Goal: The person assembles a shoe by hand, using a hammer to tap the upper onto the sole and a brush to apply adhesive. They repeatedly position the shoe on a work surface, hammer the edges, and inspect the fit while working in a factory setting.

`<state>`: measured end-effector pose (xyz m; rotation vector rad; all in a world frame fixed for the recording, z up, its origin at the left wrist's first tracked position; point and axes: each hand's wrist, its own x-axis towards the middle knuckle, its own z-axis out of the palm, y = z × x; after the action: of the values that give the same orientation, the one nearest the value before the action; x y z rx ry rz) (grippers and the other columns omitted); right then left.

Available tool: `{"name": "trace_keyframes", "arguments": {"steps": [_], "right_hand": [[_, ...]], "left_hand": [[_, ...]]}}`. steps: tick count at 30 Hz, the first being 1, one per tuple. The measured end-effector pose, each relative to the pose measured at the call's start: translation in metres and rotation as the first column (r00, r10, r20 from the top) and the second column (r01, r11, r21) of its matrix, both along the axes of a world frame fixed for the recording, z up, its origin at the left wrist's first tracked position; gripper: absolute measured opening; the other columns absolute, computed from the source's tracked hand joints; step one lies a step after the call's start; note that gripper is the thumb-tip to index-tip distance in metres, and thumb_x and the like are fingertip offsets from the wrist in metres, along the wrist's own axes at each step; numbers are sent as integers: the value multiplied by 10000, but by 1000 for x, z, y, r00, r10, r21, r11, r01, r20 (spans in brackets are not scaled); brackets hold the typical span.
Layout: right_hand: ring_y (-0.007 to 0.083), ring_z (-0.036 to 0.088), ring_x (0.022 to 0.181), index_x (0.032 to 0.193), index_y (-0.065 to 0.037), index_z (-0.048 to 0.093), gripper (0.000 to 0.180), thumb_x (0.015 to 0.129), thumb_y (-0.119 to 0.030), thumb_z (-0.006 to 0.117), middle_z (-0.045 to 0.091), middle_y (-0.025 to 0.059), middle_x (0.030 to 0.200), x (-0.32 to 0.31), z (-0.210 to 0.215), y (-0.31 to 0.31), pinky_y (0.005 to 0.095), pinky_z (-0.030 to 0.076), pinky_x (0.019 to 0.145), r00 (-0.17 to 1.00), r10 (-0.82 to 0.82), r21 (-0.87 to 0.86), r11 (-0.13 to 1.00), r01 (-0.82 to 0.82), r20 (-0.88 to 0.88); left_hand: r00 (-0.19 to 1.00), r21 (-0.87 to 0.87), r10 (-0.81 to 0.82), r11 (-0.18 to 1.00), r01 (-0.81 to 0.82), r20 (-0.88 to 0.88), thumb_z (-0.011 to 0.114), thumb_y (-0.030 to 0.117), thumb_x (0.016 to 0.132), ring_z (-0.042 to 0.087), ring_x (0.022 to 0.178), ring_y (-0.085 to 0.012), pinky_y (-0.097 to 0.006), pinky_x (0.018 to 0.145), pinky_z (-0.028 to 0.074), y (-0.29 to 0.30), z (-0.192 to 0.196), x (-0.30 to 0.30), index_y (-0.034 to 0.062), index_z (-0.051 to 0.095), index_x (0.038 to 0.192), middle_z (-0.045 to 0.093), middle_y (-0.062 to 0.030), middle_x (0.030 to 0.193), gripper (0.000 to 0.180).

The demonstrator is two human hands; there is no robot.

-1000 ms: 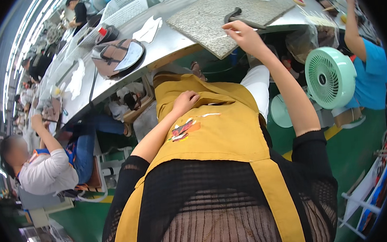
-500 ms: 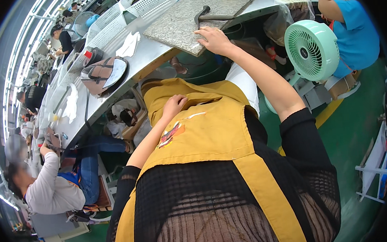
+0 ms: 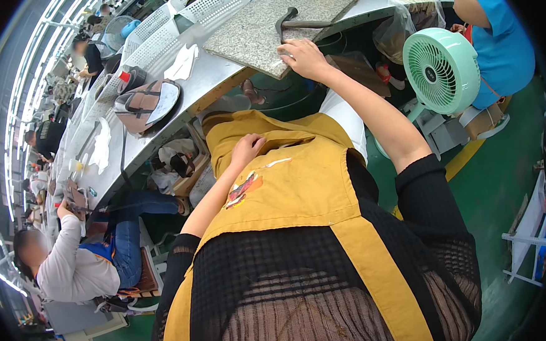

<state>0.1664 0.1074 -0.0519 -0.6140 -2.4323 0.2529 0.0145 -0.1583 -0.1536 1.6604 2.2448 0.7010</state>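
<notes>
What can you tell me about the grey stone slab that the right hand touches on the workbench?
The stone slab is a flat, roughly rectangular plate that looks like speckled grey granite, with a rough, paler cut edge. It lies flat on the shiny metal workbench, and its near corner juts out past the bench edge. The right hand rests on that near edge, fingers on the rim. A dark hammer lies on top of the slab, its head toward the left. The slab looks whole, and otherwise its top is mostly bare.

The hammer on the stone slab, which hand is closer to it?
Right. The right hand rests on the slab's edge just below the hammer; the left hand lies on the apron.
</notes>
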Motion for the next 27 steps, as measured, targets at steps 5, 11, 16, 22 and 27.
{"name": "trace_keyframes", "arguments": {"steps": [5, 11, 16, 22, 27], "right_hand": [[238, 438, 1250, 1208, -154, 565, 345, 917, -327, 500, 521, 82, 1286, 0, -3, 0, 467, 243, 1095, 1000, -1, 0, 1000, 1, -25], [234, 438, 1251, 1190, -160, 578, 327, 914, -317, 501, 520, 81, 1288, 0, -2, -2, 465, 241, 1096, 1000, -5, -5, 1000, 5, -25], [258, 461, 1228, 1174, -156, 585, 306, 910, -292, 511, 526, 95, 1285, 0, -3, -2, 454, 264, 1086, 998, -14, 31, 999, 16, -68], [253, 466, 1224, 1158, -153, 592, 295, 910, -289, 509, 528, 94, 1284, 0, -5, -4, 459, 276, 1077, 997, -17, 36, 999, 20, -80], [257, 466, 1225, 1152, -153, 599, 290, 912, -286, 505, 540, 94, 1270, 1, -4, -7, 458, 275, 1076, 995, -22, 46, 999, 26, -100]], "left_hand": [[1000, -2, -2, 1000, 2, 18, 590, 338, 863, 608, 831, -315, -414, 717, 467, 1, 1, 1, 79, 678, 915, 630, -135, 844, 278], [999, 10, 1, 1000, -2, 41, 590, 329, 863, 605, 837, -322, -414, 726, 466, 1, -1, 1, 70, 676, 913, 631, -142, 851, 278], [999, -5, -1, 1000, 1, 34, 588, 321, 864, 603, 840, -327, -417, 728, 467, 1, 4, 1, 68, 675, 914, 632, -146, 857, 272], [999, 2, 6, 1000, -6, 46, 589, 321, 864, 606, 838, -323, -417, 726, 467, 2, 3, 4, 69, 677, 905, 632, -144, 855, 270], [999, -16, 7, 1000, -7, 53, 592, 324, 861, 607, 834, -322, -416, 726, 468, 2, 1, 3, 69, 678, 902, 633, -140, 855, 272]]}}
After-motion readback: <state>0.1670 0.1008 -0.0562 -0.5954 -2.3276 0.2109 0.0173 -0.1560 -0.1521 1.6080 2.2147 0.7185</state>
